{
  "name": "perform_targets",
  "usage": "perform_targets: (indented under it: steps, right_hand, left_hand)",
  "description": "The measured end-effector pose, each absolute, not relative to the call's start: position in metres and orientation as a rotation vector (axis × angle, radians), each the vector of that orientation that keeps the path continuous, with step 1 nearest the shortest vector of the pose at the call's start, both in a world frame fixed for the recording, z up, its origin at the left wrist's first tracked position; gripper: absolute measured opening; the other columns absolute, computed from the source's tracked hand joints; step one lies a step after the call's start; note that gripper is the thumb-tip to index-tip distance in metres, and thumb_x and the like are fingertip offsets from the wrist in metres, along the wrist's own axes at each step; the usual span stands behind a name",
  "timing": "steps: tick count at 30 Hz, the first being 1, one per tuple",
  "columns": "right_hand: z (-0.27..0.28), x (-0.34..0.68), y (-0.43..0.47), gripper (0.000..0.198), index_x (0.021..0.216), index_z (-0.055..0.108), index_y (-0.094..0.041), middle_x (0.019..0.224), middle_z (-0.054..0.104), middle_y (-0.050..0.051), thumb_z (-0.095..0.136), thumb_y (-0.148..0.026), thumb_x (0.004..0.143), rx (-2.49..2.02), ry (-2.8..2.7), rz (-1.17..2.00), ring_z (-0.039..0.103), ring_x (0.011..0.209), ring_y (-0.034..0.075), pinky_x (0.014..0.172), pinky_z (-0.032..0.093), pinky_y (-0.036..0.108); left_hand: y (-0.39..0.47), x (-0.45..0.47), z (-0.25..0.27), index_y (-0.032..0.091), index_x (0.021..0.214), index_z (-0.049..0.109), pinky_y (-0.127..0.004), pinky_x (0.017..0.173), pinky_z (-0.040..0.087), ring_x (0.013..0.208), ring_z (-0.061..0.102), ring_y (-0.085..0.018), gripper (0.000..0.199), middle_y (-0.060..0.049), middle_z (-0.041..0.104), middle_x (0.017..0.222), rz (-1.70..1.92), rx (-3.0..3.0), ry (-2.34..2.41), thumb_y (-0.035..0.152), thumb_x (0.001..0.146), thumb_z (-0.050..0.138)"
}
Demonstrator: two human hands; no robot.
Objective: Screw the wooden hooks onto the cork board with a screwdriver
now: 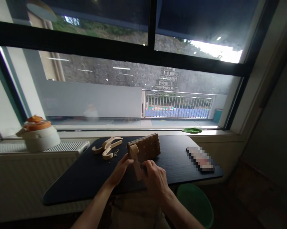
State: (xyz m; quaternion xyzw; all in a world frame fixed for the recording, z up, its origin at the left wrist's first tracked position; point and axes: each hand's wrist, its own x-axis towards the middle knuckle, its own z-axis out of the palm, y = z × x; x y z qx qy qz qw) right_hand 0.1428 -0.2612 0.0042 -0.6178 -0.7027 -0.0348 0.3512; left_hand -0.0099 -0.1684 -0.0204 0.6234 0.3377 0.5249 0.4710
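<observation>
A brown block with a dotted, quilted-looking surface is tilted on the dark table. Against its near left end stands a pale curved wooden piece, rounded at the top. My left hand grips this piece, thumb on its side. My right hand is closed just right of it, with a small dark bit showing at the fingertips; what it holds is mostly hidden. Several similar curved wooden pieces lie to the left. Several small screws rest beside them.
The black table stands against the window sill. A phone-like object, blurred out, lies at its right. A green cloth is on the sill. A white pot with an orange lid sits on the left radiator. A green stool is below.
</observation>
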Motion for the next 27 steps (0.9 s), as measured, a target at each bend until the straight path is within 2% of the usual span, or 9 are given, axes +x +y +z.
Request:
perform_targets:
  steps: [3, 5, 10, 15, 17, 19, 21, 24, 27]
  right_hand:
    - [0.005, 0.141, -0.258, 0.016, 0.086, 0.057, -0.021, 0.082, 0.064, 0.002, 0.043, -0.028, 0.088, -1.595, -1.826, -0.095, 0.062, 0.073, 0.015, 0.06, 0.035, 0.024]
    - [0.003, 0.14, -0.257, 0.019, 0.085, 0.057, -0.02, 0.083, 0.064, 0.003, 0.042, -0.031, 0.089, -1.596, -1.807, -0.067, 0.062, 0.075, 0.016, 0.061, 0.036, 0.024]
    - [-0.008, 0.143, -0.253, 0.024, 0.095, 0.056, -0.02, 0.08, 0.067, 0.003, 0.037, -0.035, 0.091, -1.636, -1.722, 0.038, 0.063, 0.077, 0.016, 0.064, 0.038, 0.024]
    - [-0.013, 0.15, -0.244, 0.029, 0.088, 0.057, -0.019, 0.079, 0.068, 0.003, 0.034, -0.036, 0.091, -1.675, -1.678, 0.124, 0.063, 0.072, 0.013, 0.058, 0.039, 0.021]
    - [-0.01, 0.152, -0.245, 0.027, 0.097, 0.055, -0.019, 0.081, 0.068, 0.003, 0.042, -0.041, 0.086, -1.672, -1.701, 0.11, 0.063, 0.073, 0.015, 0.058, 0.039, 0.022]
    - [-0.006, 0.152, -0.25, 0.037, 0.111, 0.049, -0.02, 0.082, 0.068, 0.002, 0.049, -0.043, 0.082, -1.664, -1.738, 0.067, 0.063, 0.074, 0.018, 0.06, 0.039, 0.024]
    - [-0.001, 0.151, -0.257, 0.038, 0.118, 0.043, -0.023, 0.086, 0.067, 0.002, 0.048, -0.038, 0.083, -1.648, -1.785, 0.003, 0.063, 0.076, 0.019, 0.062, 0.038, 0.026]
    - [0.002, 0.149, -0.266, 0.02, 0.105, 0.051, -0.025, 0.091, 0.064, 0.002, 0.042, -0.026, 0.087, -1.614, -1.883, -0.081, 0.062, 0.078, 0.018, 0.063, 0.036, 0.026]
    - [0.001, 0.148, -0.266, 0.015, 0.092, 0.054, -0.023, 0.088, 0.063, 0.003, 0.04, -0.021, 0.087, -1.597, -1.951, -0.126, 0.062, 0.076, 0.018, 0.061, 0.035, 0.026]
  left_hand:
    - [-0.165, -0.01, -0.027, 0.021, 0.099, 0.059, -0.036, 0.088, 0.044, 0.102, 0.056, -0.024, 0.029, -0.005, 0.063, 0.106, 1.201, 1.609, 0.819, 0.026, 0.071, 0.06]
    - [-0.159, -0.008, -0.034, 0.021, 0.108, 0.054, -0.036, 0.086, 0.045, 0.099, 0.057, -0.023, 0.039, -0.005, 0.062, 0.105, 1.189, 1.686, 0.845, 0.028, 0.07, 0.063]
    - [-0.151, -0.005, -0.045, 0.021, 0.115, 0.047, -0.035, 0.086, 0.044, 0.098, 0.056, -0.022, 0.054, -0.005, 0.06, 0.104, 1.22, 1.716, 0.858, 0.028, 0.066, 0.068]
    - [-0.151, -0.003, -0.047, 0.019, 0.112, 0.048, -0.035, 0.082, 0.046, 0.093, 0.057, -0.022, 0.053, -0.004, 0.06, 0.1, 1.28, 1.724, 0.883, 0.031, 0.065, 0.068]
    - [-0.15, -0.002, -0.048, 0.018, 0.109, 0.049, -0.035, 0.081, 0.046, 0.091, 0.058, -0.021, 0.049, -0.004, 0.06, 0.099, 1.295, 1.731, 0.895, 0.031, 0.065, 0.067]
    - [-0.149, -0.002, -0.049, 0.018, 0.107, 0.05, -0.034, 0.081, 0.046, 0.09, 0.058, -0.021, 0.046, -0.004, 0.061, 0.098, 1.31, 1.736, 0.904, 0.031, 0.066, 0.066]
    - [-0.149, -0.001, -0.051, 0.017, 0.105, 0.052, -0.033, 0.079, 0.046, 0.089, 0.058, -0.02, 0.045, -0.004, 0.062, 0.096, 1.319, 1.738, 0.916, 0.031, 0.065, 0.066]
    - [-0.149, -0.002, -0.052, 0.016, 0.101, 0.055, -0.032, 0.077, 0.047, 0.086, 0.058, -0.021, 0.042, -0.003, 0.063, 0.092, 1.316, 1.747, 0.927, 0.033, 0.065, 0.066]
    - [-0.149, -0.003, -0.052, 0.016, 0.1, 0.056, -0.03, 0.076, 0.047, 0.085, 0.058, -0.02, 0.04, -0.003, 0.063, 0.09, 1.302, 1.761, 0.918, 0.033, 0.065, 0.066]
